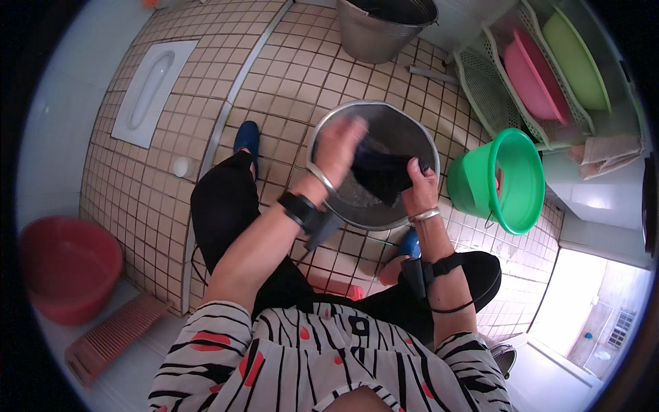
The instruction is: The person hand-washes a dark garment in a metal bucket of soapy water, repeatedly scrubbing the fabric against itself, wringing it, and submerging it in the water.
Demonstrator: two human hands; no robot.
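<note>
A dark wet cloth [380, 177] stretches between my two hands above a round metal basin [406, 123] with some water in it. My right hand [423, 186] grips the cloth's right end, thumb on top, near the basin's right side. At the other end, my left hand [340, 147] is closed on the cloth, blurred by motion and with its fingertips partly hidden. The basin stands on the tiled floor between my feet. Each wrist wears a metal bangle, with a black strapped device farther up the forearm.
A green bucket [463, 180] stands close at the basin's right, and a metal bucket [368, 38] behind it. A plastic rack [484, 98] holds pink and green basins. Leftward are a squat toilet [149, 92], a white cup [183, 167], a red tub [72, 268] and a washboard [116, 335].
</note>
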